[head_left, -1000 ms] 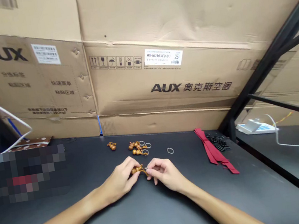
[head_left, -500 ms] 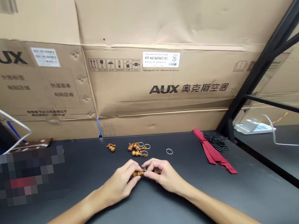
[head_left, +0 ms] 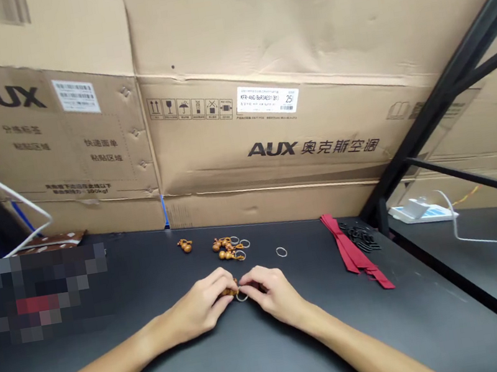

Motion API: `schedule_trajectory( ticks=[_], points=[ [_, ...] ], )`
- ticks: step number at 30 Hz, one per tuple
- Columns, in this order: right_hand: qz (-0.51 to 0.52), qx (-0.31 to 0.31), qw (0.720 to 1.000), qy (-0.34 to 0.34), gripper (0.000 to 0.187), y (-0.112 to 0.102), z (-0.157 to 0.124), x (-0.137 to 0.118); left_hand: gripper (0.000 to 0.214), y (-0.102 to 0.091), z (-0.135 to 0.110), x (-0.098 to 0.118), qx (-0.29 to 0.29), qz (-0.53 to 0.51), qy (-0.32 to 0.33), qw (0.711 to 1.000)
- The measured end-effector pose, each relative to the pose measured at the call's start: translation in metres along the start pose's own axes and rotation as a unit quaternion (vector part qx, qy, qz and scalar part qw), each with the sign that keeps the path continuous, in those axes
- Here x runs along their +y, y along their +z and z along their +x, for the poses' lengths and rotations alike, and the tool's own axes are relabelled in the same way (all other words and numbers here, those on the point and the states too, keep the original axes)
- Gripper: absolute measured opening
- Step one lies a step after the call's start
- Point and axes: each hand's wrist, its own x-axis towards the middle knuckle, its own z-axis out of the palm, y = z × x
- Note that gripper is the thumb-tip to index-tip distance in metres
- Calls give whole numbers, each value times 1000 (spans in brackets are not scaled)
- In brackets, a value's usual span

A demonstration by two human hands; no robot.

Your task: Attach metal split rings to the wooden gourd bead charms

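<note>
"What did we find in the hands?"

"We saw the left hand (head_left: 197, 308) pinching a small wooden gourd charm (head_left: 230, 291) in its fingertips, and the right hand (head_left: 275, 295) closed on a metal ring (head_left: 242, 297) just below the charm. The hands were together, with charm and ring between them. We could not tell whether the ring had passed through the charm's cord."

"Where was the charm?"

"It was low over the middle of a black bench (head_left: 347, 334), close to the near hands' side of the loose pieces."

"And what lay around it?"

"Ahead of the hands we saw a cluster of gourd charms (head_left: 222, 245) with loose rings (head_left: 244, 244) beside it. A lone charm (head_left: 185, 245) lay to the left and a single ring (head_left: 281, 252) to the right."

"Further right?"

"A red ribbon (head_left: 348, 250) lay beside a heap of small black pieces (head_left: 360, 237). Behind the bench stood AUX cardboard boxes (head_left: 269, 138)."
</note>
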Motion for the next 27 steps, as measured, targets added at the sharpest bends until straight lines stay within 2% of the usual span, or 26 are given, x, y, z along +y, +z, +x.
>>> schedule_trajectory(
  ticks=[4, 9, 13, 17, 20, 27],
  points=[
    [-118, -34, 988, -90, 20, -2, -1, 2, 15, -1, 0, 1, 1, -4, 1, 1000],
    [-166, -63, 979, -100, 19, 1, -1, 2, 15, 0, 0, -1, 4, 2, 5, 1000],
    [-152, -54, 984, -74, 14, 2, -1, 2, 15, 0, 1, 0, 6, 2, 10, 1000],
    [-125, -23, 992, -13, 7, 1, -1, 4, 14, -1, 0, 1, 5, 8, 4, 1000],
    [-88, 2, 995, 35, 9, 2, -1, 4, 15, -1, 0, 1, -5, 10, 2, 1000],
    [33, 71, 992, 94, 14, 6, 0, -3, 16, 0, 0, -1, -11, -3, 22, 1000]
  ],
)
